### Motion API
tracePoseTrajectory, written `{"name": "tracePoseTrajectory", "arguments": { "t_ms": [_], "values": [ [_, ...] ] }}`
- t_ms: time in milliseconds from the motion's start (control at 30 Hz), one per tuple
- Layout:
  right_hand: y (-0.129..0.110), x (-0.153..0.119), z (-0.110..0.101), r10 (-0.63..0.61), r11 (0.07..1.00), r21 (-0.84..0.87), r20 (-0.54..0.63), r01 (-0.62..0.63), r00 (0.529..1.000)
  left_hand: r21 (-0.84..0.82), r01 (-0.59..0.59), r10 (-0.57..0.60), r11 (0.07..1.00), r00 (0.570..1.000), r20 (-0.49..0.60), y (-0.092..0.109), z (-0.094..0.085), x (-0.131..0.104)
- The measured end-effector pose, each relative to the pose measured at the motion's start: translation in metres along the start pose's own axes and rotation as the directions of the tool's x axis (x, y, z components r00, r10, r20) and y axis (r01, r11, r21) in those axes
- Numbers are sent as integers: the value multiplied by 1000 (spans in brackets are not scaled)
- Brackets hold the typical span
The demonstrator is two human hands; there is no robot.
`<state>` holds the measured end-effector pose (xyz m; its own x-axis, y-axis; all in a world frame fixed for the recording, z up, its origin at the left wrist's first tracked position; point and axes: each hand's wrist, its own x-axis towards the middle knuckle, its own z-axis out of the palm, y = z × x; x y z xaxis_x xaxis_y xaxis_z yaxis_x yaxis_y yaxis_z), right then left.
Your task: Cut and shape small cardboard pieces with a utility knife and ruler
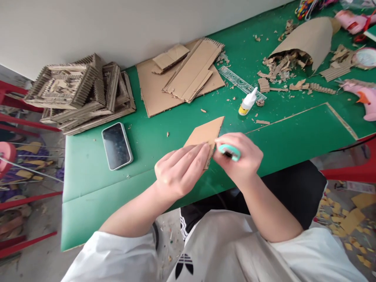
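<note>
I had left grip (180, 168) grasping card (204, 131) over the desk (91, 172), right grip (245, 156) clenched on cutter (232, 150); with left fingers (200, 154) so near card's edge, any slip risked a nick.

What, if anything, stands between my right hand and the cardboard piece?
Nothing visible: the right hand, holding the mint-green tool, is right at the piece's edge. The left hand's fingers lie over the cardboard piece, close beside that edge.

I count here two hands (182, 168) (245, 158), one cutter (231, 150), one phone (117, 145), one bottle (248, 102), one ruler (235, 78), one cone (310, 37), two pink glue guns (352, 22) (366, 98) and one table (149, 135).
</note>
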<state>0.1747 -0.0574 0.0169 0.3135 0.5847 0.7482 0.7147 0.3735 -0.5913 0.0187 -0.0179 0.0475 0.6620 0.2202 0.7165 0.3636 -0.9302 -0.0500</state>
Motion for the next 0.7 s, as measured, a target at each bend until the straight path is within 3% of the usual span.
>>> {"name": "tracePoseTrajectory", "arguments": {
  "t_ms": [67, 133, 333, 433, 500, 567, 700],
  "values": [
    [7, -1, -1, 157, 987, -29, -85, -160, 984, -11, 6, -6, 1000, 998, -55, 0, -1, 1],
    [13, -2, -4, 239, 969, -32, -116, -244, 964, -30, 24, -27, 999, 994, -104, -1, -1, 2],
    [16, 0, -7, 255, 962, -84, -66, -260, 965, -96, 93, -99, 991, 993, -67, -4, 1, 3],
    [18, 2, -8, 306, 948, -77, -48, -309, 951, -136, 205, -215, 969, 974, -65, -3, 4, 2],
    [17, 4, -10, 275, 959, -63, -30, -277, 961, -144, 292, -303, 946, 950, -67, -2, 6, 2],
    [15, 7, -12, 163, 986, -20, 15, -163, 987, -142, 336, -347, 931, 936, -60, -2, 7, 2],
    [6, 12, -13, -56, 997, 61, 135, 48, 989, -163, 297, -304, 941, 952, -24, -3, 7, 2]
  ]
}}
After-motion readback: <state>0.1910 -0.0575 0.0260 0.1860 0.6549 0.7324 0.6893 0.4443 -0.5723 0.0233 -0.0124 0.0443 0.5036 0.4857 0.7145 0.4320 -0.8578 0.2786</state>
